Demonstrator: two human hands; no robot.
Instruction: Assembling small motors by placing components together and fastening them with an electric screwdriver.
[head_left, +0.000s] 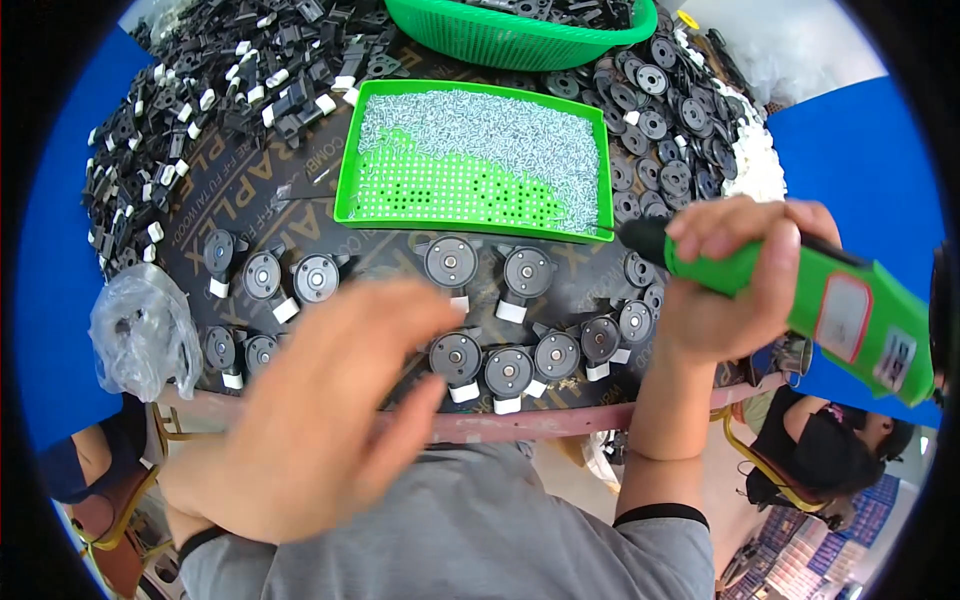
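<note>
My right hand (740, 270) is wrapped round a green electric screwdriver (850, 310) with a black nose. Its tip points left, at the near right corner of a green tray (348, 180) full of small silver screws (480, 115). My left hand (340, 400), blurred, hovers over the near part of the table with thumb and fingers apart and nothing seen between them. Round black wheel assemblies with white tabs stand in two rows beneath and around it, among them one wheel assembly (455, 357) just beyond its thumb. The left hand hides part of both rows.
A heap of black brackets with white ends (270, 90) covers the far left. Loose black discs (655, 120) and white pieces (757, 165) lie at the right. A green basket (520, 38) stands behind the tray. A clear plastic bag (145, 330) sits at the left edge.
</note>
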